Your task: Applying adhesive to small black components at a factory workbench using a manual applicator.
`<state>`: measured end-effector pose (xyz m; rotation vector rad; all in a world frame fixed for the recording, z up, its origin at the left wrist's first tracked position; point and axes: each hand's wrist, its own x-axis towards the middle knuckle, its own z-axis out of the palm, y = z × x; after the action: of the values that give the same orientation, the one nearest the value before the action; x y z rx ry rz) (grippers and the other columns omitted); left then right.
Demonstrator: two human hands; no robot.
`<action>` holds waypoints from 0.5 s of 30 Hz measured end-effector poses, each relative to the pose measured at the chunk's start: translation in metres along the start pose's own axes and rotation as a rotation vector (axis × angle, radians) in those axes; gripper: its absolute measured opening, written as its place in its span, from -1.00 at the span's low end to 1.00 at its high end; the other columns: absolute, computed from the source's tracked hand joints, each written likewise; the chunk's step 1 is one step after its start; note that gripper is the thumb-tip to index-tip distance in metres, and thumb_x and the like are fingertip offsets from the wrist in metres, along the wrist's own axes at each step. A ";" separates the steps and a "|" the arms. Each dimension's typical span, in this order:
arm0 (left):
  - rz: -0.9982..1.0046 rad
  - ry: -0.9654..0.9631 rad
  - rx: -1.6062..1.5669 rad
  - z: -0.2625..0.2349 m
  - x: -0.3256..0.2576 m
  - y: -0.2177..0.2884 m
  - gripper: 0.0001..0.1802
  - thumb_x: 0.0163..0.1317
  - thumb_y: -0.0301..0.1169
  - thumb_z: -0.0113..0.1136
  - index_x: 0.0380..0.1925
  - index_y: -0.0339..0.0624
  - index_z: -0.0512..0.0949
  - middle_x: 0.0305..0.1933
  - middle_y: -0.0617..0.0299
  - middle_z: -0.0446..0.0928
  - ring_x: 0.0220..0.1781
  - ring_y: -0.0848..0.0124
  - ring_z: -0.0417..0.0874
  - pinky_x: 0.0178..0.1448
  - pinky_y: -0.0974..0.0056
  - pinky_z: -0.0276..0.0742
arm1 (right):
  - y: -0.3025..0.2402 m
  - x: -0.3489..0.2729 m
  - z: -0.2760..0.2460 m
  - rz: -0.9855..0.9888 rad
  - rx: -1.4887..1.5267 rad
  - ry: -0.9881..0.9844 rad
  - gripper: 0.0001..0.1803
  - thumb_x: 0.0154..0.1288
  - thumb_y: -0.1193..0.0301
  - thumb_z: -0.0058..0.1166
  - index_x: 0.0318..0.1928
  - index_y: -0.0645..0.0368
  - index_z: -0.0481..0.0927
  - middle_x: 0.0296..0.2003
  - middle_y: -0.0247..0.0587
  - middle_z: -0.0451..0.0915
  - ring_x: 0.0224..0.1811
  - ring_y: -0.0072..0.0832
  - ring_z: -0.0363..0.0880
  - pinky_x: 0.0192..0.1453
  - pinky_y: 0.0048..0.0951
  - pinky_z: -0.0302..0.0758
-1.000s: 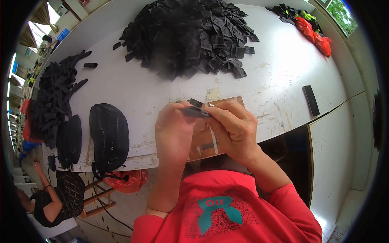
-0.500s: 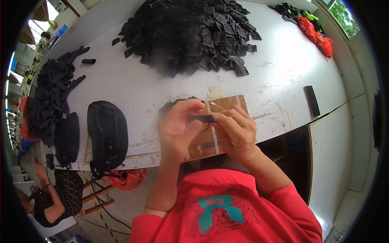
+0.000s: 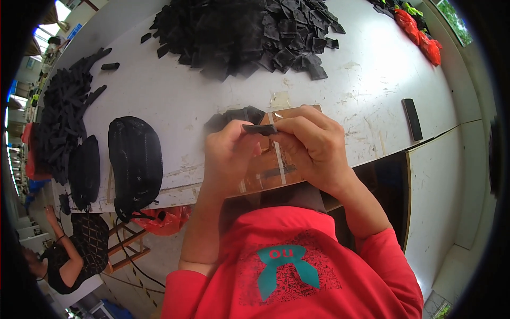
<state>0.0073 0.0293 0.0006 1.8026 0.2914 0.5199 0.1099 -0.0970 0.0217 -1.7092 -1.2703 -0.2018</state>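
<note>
A small folded strip of black fabric is held level above a brown wooden board at the table's front edge. My left hand pinches its left end between thumb and fingers. At the other end, the thumb and forefinger of my right hand grip the strip, with the remaining fingers curled in. A few flat black fabric pieces lie just beyond my left hand, by the board's far left corner. Pale tape strips cross the board, which my hands partly cover.
A large heap of black fabric pieces covers the table's far middle. Rolled black pieces lie at the left, near two black pouches. A black bar and red plastic bags are on the right. Another person sits at lower left.
My left hand has closed its raised, parted fingers onto the strip's left end. The strip has turned slightly in my right hand. The whole view has shifted, with the table sitting higher.
</note>
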 end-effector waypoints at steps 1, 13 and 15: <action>0.012 -0.024 -0.003 0.000 -0.001 -0.001 -0.90 0.13 -0.47 0.03 -0.46 -0.30 0.45 -0.66 0.25 0.46 -0.60 0.56 0.46 -0.49 0.47 0.35 | -0.001 -0.003 -0.003 0.019 0.029 0.009 -0.82 -0.12 0.57 0.17 -0.41 0.21 0.49 -0.54 -0.24 0.43 -0.51 -0.34 0.42 -0.52 -0.42 0.37; 0.271 -0.103 0.534 0.020 0.027 -0.087 -0.74 -0.16 -0.37 0.23 -0.45 -0.20 0.41 -0.39 0.12 0.38 -0.30 0.17 0.43 -0.32 0.17 0.36 | 0.000 0.004 -0.008 0.058 0.175 -0.054 -0.84 0.04 0.50 0.12 -0.31 0.20 0.53 -0.46 -0.23 0.49 -0.47 -0.44 0.50 -0.42 -0.53 0.41; 0.279 -0.108 0.481 0.017 0.023 -0.112 -0.74 -0.15 -0.35 0.22 -0.46 -0.21 0.40 -0.39 0.11 0.39 -0.31 0.17 0.44 -0.34 0.17 0.34 | -0.005 0.009 -0.006 0.065 0.252 -0.063 -0.85 0.03 0.51 0.12 -0.32 0.21 0.53 -0.47 -0.24 0.49 -0.49 -0.44 0.50 -0.43 -0.53 0.40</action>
<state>0.0435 0.0580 -0.1056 2.3509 0.0923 0.5774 0.1120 -0.0957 0.0336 -1.5468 -1.2279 0.0500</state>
